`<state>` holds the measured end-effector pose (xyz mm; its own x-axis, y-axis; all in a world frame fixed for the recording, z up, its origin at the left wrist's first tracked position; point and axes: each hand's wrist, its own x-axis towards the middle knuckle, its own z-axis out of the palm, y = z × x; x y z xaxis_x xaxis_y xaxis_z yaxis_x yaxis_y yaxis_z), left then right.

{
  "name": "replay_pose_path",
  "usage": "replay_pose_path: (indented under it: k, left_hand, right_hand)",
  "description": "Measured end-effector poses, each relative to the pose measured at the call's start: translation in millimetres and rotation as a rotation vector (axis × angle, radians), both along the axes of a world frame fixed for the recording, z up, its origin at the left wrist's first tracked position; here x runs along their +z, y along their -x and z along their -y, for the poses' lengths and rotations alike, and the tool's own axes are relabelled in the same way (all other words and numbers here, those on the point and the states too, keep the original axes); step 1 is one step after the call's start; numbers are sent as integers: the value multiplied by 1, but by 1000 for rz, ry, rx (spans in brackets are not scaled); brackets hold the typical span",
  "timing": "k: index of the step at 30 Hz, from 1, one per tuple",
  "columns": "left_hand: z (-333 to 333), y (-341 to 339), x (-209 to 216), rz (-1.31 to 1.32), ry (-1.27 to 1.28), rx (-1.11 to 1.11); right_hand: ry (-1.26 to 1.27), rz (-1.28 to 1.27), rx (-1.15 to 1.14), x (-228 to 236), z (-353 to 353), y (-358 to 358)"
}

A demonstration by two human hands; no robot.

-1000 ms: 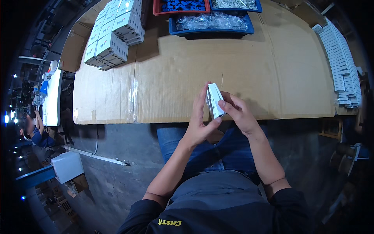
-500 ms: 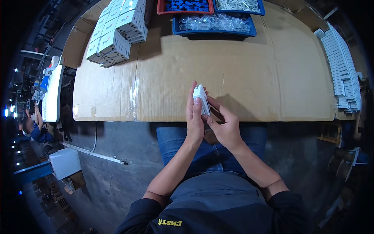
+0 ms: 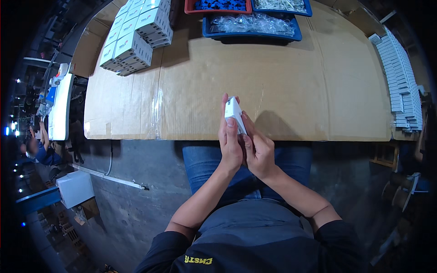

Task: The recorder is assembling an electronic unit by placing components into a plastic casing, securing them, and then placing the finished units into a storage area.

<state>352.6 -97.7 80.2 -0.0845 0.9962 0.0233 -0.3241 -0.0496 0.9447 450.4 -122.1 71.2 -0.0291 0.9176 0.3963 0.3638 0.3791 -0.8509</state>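
Head view shows both hands grasping one small white box (image 3: 233, 110), tilted and held up just in from the near edge of the bench (image 3: 205, 91). The left hand (image 3: 231, 148) has its fingers along the box's left side and its thumb across the face; the right hand (image 3: 260, 154) closes on the right side and lower end, its grip partly hidden. Well beyond the fingers, up and left, stands a stack (image 3: 129, 48) of white cartons. Straight ahead of them sit a blue tray (image 3: 255, 36) of clear bags, a red tray (image 3: 218, 12) of blue pieces and another blue tray of pale pieces. Far right of the fingers runs a white pile (image 3: 400, 79).
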Motion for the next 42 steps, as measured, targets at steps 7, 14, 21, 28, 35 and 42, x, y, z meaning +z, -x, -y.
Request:
replay_pose_path:
  k: [7, 14, 21, 28, 35, 42]
  left_hand:
    - [3, 4, -3, 15, 9, -9]
    - [-3, 0, 6, -197, -100, 5]
    - [-1, 8, -13, -420, -201, -124]
    - [-1, 5, -33, -325, -140, -14]
    - [0, 7, -49, -439, -255, 135]
    - [0, 5, -42, -379, -248, 134]
  right_hand:
    - [18, 17, 32, -3, 2, -1]
    - [235, -268, 94, -1, 1, -7]
    - [800, -935, 152, 24, -21, -23]
    - [800, -951, 57, 15, -13, -7]
    - [667, -744, 90, 16, -4, 7]
    - [687, -509, 89, 26, 3, 0]
